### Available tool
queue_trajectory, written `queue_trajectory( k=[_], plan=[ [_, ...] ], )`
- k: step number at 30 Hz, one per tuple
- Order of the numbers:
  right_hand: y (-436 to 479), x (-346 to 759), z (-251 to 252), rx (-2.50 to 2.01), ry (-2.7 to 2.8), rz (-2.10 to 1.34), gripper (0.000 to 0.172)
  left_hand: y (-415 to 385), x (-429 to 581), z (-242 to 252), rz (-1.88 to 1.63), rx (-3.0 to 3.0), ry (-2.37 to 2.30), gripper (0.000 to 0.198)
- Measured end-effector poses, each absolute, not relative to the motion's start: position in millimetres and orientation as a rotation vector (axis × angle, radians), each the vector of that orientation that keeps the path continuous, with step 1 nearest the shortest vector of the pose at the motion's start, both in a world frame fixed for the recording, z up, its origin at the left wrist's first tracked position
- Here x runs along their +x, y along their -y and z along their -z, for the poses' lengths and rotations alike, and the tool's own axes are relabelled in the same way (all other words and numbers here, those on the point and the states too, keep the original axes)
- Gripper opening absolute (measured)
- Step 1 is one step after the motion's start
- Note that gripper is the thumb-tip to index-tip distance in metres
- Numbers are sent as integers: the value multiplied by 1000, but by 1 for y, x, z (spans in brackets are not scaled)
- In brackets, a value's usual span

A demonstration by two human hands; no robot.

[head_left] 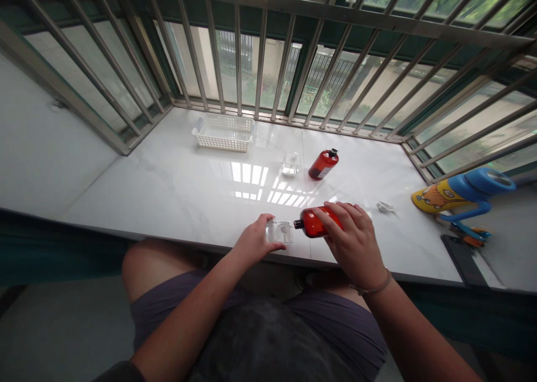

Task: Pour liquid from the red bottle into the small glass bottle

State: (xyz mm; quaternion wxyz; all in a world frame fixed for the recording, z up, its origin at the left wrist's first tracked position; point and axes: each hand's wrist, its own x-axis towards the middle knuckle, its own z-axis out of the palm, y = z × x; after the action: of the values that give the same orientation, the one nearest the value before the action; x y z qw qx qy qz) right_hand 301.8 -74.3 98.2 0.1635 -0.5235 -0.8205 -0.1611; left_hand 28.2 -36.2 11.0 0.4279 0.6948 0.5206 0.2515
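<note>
My left hand (255, 239) is closed around the side of a small clear square container (280, 231) near the counter's front edge. Fingers of my right hand (350, 234) wrap a red bottle (315, 222), which is tipped on its side. Its open black neck points left at the clear container, close to its rim. Whether liquid is flowing is too small to tell. Farther back, a second red bottle (323, 165) with a black top stands on the counter. Beside it is another small clear container (291, 164).
A white perforated basket (224, 134) sits at the back by the barred window. To the right are a crumpled white scrap (385, 207), a yellow and blue drinking bottle (457, 191) and a black phone-like slab (465, 260). The white counter (168, 186) ends just before my knees.
</note>
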Motion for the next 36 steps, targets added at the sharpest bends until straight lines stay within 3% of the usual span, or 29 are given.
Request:
queue_trajectory(
  k=[36],
  plan=[
    [73,300,-102,-1484,2343,519,53,36,29,-9,-633,1748,-1290,80]
  ],
)
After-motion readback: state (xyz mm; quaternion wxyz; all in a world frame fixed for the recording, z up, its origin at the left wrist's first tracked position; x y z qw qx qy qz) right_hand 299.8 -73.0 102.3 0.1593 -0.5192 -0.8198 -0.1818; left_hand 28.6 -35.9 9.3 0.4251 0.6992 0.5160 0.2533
